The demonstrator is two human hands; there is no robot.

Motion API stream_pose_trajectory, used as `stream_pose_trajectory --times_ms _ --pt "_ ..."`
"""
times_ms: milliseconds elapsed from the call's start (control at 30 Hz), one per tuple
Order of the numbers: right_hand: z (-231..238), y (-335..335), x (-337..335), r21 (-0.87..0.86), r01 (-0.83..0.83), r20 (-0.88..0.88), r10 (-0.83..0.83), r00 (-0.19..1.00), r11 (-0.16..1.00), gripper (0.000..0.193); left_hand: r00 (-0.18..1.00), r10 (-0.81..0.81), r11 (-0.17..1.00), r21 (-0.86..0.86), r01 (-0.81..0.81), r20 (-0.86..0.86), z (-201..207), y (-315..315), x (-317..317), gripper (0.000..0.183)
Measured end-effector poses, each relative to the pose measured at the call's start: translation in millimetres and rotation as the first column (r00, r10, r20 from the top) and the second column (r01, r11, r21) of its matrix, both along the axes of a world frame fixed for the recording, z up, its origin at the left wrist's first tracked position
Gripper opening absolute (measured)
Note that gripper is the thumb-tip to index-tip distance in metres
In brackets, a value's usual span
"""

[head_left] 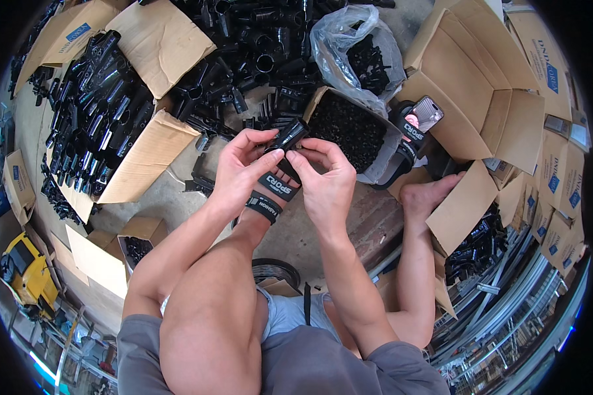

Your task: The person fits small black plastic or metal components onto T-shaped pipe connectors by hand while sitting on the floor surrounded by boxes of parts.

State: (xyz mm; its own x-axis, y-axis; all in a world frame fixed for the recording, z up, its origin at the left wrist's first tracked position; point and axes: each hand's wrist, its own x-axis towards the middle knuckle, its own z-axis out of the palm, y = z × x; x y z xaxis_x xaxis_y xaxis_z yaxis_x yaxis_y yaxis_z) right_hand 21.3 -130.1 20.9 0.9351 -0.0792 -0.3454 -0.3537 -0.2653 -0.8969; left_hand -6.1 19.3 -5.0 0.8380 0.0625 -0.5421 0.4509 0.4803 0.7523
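Note:
Between my hands, above my sandaled foot, is a short black plastic tube-shaped part (291,134). My left hand (245,162) pinches its left side with thumb and fingers. From the right, my right hand (324,183) presses thumb and fingertips on its lower end; whether a second small piece sits there is hidden. Just beyond my right hand, small black pieces (346,133) fill an open box. A clear plastic bag (323,43) with more small black pieces lies behind it.
Black tubular parts (263,39) are heaped at the back, and others (102,118) fill a cardboard box at left. An open cardboard box (451,85) stands at far right near a phone (425,112). Metal rails (507,289) lie at right; a yellow machine (36,270) stands far left.

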Motion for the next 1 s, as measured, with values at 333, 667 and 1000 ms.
stream_pose_trajectory --times_ms 333,667,1000 --pt "-12 0 -10 0.114 0.099 -0.020 -0.098 0.995 0.988 0.016 0.999 0.013 0.996 -0.088 -0.017 -0.045 2 1 -1 0.032" --pt "-13 7 -14 -0.040 0.109 0.079 -0.106 0.991 0.993 0.014 0.997 0.036 0.994 -0.105 -0.043 -0.064 4 -1 0 0.033" --pt "-18 10 -18 -0.165 0.058 0.189 -0.026 0.982 0.985 0.014 0.998 0.009 0.995 -0.100 -0.015 -0.056 4 -2 -1 0.034"
